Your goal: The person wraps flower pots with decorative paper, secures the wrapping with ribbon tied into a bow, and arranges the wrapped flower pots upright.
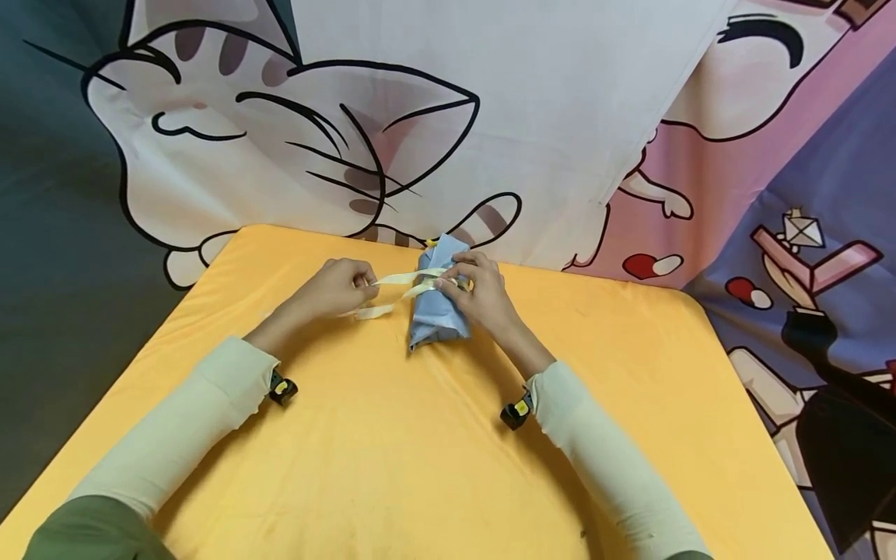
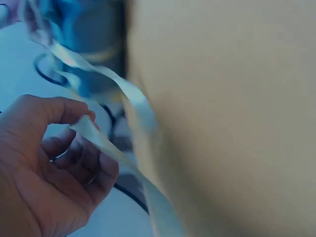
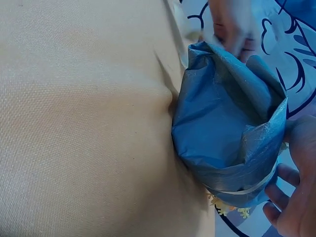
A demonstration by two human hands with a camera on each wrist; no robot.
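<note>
A bundle wrapped in blue paper [image 1: 439, 315] lies on the yellow-covered table, with small yellow flowers [image 3: 224, 205] showing at one end in the right wrist view. A pale cream ribbon [image 1: 404, 278] passes around its middle, and its loose lengths trail to the left. Thumb and forefinger of my left hand [image 1: 343, 286] pinch one length of ribbon [image 2: 106, 143], off to the bundle's left. On the bundle's right side my right hand [image 1: 483, 289] pinches the ribbon close against the paper, its other fingers bent over the wrap.
The yellow tablecloth [image 1: 392, 451] spreads out in front of the bundle. Behind the table's far edge hangs a curtain [image 1: 546, 124] printed with a cartoon cat. A dark object [image 1: 847, 459] stands past the right edge.
</note>
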